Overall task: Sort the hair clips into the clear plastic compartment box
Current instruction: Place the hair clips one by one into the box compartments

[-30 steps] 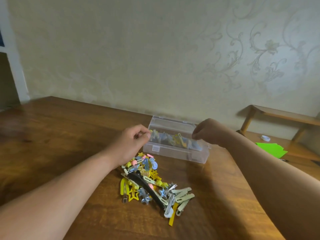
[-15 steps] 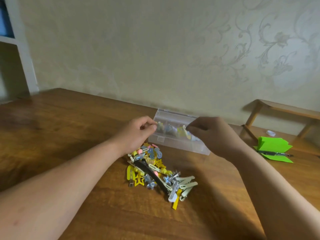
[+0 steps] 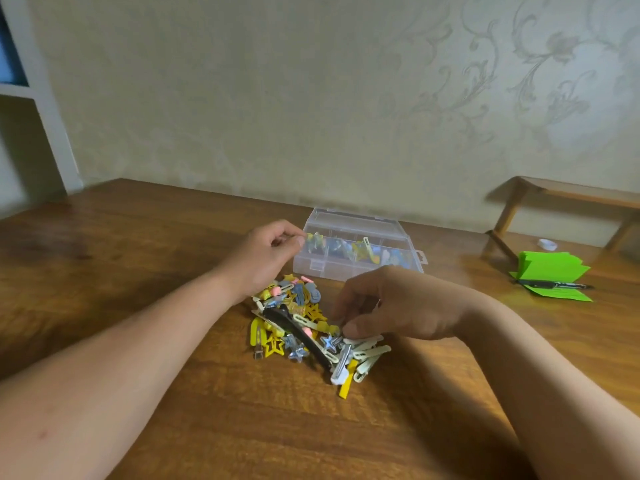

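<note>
Over the one near clip pile (image 3: pixel 304 327), right hand (image 3: pixel 391 303) curls, touching it; left hand (image 3: pixel 266 251) curled beside the one box (image 3: pixel 332 266); grips unclear.

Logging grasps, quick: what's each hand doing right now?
Left hand: fingers curled at the box end; grip unclear.
Right hand: fingers curled into clip pile; grip unclear.

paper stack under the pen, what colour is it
Bright green; the paper stack shows best in the head view.

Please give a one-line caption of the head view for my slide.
Right hand reaches into the clip pile; left hand is at the left end of the open box.
</note>
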### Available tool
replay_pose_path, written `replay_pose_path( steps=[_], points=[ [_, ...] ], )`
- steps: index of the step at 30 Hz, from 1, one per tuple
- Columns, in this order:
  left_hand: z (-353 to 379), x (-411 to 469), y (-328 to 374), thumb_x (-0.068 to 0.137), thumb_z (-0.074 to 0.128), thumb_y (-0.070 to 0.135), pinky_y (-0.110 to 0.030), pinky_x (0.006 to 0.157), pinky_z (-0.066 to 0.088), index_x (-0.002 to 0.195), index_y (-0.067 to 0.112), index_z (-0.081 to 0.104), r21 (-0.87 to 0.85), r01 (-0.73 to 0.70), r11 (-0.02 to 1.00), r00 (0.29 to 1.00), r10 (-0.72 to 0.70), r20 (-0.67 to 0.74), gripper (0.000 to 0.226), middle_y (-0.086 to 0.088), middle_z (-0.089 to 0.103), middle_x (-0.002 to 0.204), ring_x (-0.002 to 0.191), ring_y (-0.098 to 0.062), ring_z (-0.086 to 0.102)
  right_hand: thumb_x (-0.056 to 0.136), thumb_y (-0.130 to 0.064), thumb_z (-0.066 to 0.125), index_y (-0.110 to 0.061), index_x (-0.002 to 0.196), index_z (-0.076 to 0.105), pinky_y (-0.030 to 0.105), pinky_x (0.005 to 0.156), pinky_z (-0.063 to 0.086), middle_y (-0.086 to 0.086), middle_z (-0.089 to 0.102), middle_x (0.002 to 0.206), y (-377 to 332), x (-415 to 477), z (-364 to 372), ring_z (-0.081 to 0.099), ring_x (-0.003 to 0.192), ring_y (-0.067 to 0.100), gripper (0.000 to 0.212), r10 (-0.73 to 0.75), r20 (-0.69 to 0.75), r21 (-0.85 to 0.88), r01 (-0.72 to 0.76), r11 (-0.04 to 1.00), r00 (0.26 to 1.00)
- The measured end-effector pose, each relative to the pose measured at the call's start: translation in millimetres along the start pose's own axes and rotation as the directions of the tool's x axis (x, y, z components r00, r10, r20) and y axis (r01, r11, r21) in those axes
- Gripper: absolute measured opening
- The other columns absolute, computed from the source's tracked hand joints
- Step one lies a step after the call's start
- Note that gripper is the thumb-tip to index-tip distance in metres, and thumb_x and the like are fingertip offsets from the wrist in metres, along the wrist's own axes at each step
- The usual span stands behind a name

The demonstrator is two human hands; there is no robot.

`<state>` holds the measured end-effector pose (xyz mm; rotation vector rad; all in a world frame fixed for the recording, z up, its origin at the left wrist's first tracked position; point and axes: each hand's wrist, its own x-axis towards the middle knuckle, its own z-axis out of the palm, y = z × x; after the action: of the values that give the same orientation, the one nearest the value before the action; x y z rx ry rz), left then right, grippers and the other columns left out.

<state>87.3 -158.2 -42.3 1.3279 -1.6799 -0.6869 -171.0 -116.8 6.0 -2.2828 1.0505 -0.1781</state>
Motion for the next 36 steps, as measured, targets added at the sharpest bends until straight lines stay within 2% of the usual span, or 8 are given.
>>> replay_pose_path(
  steps=[4, 10, 16, 20, 23, 27, 30, 36],
  points=[
    [0.0, 0.2, -1.4, 0.109, 0.056, 0.037, -0.027, 0.085, 0.048, 0.125, 0.031, 0.071, -0.002, -0.001, 1.000, 1.000, 0.001, 0.003, 0.023, 0.010, 0.068, 0.117, 0.108, -0.005, 0.063, 0.096, -0.028, 0.077, -0.033, 0.111, 0.078, 0.027, 0.087, 0.058, -0.018, 0.077, 0.101, 6.2, -1.2, -3.2, 0.071, 0.092, 0.001, 0.016, 0.040, -0.014, -0.063, -0.041, 0.997, 0.999],
    [0.5, 1.4, -2.2, 0.110, 0.055, 0.037, -0.024, 0.085, 0.047, 0.127, 0.031, 0.070, -0.003, -0.004, 1.000, 1.000, 0.004, 0.017, 0.024, 0.014, 0.067, 0.117, 0.109, -0.003, 0.062, 0.099, -0.035, 0.071, -0.042, 0.108, 0.075, 0.021, 0.086, 0.054, -0.024, 0.074, 0.102, 14.5, -5.4, -9.7, 0.067, 0.094, -0.004, 0.013, 0.122, -0.085, -0.183, -0.136, 0.974, 0.989],
    [0.8, 2.7, -5.8, 0.109, 0.056, 0.038, -0.024, 0.092, 0.049, 0.126, 0.032, 0.070, -0.004, -0.005, 1.000, 1.000, 0.005, 0.021, 0.023, 0.008, 0.068, 0.117, 0.111, -0.005, 0.062, 0.096, -0.032, 0.071, -0.044, 0.100, 0.069, 0.014, 0.070, 0.047, -0.023, 0.068, 0.093, 11.8, -8.9, -13.9, 0.062, 0.086, -0.004, 0.012, 0.128, -0.076, -0.268, -0.144, 0.953, 0.989],
    [-0.1, 2.7, -6.3, 0.109, 0.055, 0.041, -0.031, 0.099, 0.051, 0.126, 0.034, 0.069, 0.004, -0.001, 1.000, 0.999, 0.001, 0.044, 0.023, 0.009, 0.068, 0.119, 0.113, -0.006, 0.062, 0.095, -0.033, 0.071, -0.048, 0.104, 0.072, 0.019, 0.079, 0.054, -0.023, 0.070, 0.098, 6.1, -11.6, -15.8, 0.064, 0.092, -0.001, 0.017, 0.137, -0.018, -0.335, -0.135, 0.932, 0.990],
    [0.0, 2.8, -5.7, 0.109, 0.055, 0.042, -0.029, 0.095, 0.051, 0.126, 0.034, 0.069, 0.015, -0.009, 1.000, 0.999, 0.008, 0.042, 0.024, 0.012, 0.067, 0.118, 0.112, -0.003, 0.061, 0.096, -0.035, 0.072, -0.042, 0.105, 0.075, 0.022, 0.080, 0.057, -0.020, 0.074, 0.098, 5.4, -12.6, -18.4, 0.068, 0.090, 0.000, 0.012, 0.087, -0.143, -0.265, -0.123, 0.956, 0.986],
    [1.0, 4.4, -7.2, 0.109, 0.054, 0.043, -0.027, 0.090, 0.050, 0.127, 0.034, 0.069, 0.020, -0.022, 1.000, 0.999, 0.021, 0.037, 0.025, 0.012, 0.068, 0.117, 0.110, -0.003, 0.062, 0.096, -0.027, 0.076, -0.028, 0.098, 0.079, 0.031, 0.071, 0.058, -0.009, 0.079, 0.087, 14.1, -6.3, -35.8, 0.072, 0.077, 0.010, 0.004, 0.128, -0.543, 0.070, -0.107, 0.992, 0.830],
    [1.8, 6.9, -9.8, 0.108, 0.055, 0.042, -0.030, 0.091, 0.052, 0.125, 0.033, 0.069, 0.018, -0.027, 0.999, 0.999, 0.026, 0.034, 0.023, 0.009, 0.069, 0.114, 0.107, -0.007, 0.063, 0.096, -0.026, 0.076, -0.019, 0.090, 0.081, 0.018, 0.046, 0.043, -0.006, 0.075, 0.070, 21.9, 13.0, -59.5, 0.062, 0.055, 0.001, 0.010, 0.303, -0.672, 0.205, -0.223, 0.953, 0.676],
    [2.5, 8.8, -12.2, 0.108, 0.056, 0.043, -0.037, 0.091, 0.053, 0.120, 0.033, 0.070, 0.006, -0.034, 0.999, 0.999, 0.034, 0.033, 0.021, 0.000, 0.069, 0.109, 0.102, -0.013, 0.065, 0.085, -0.026, 0.076, -0.018, 0.074, 0.079, 0.026, 0.055, 0.050, 0.002, 0.077, 0.074, 46.3, 65.4, -87.7, 0.070, 0.067, 0.020, 0.014, 0.441, -0.618, -0.062, -0.600, 0.798, 0.650]
  ],
)
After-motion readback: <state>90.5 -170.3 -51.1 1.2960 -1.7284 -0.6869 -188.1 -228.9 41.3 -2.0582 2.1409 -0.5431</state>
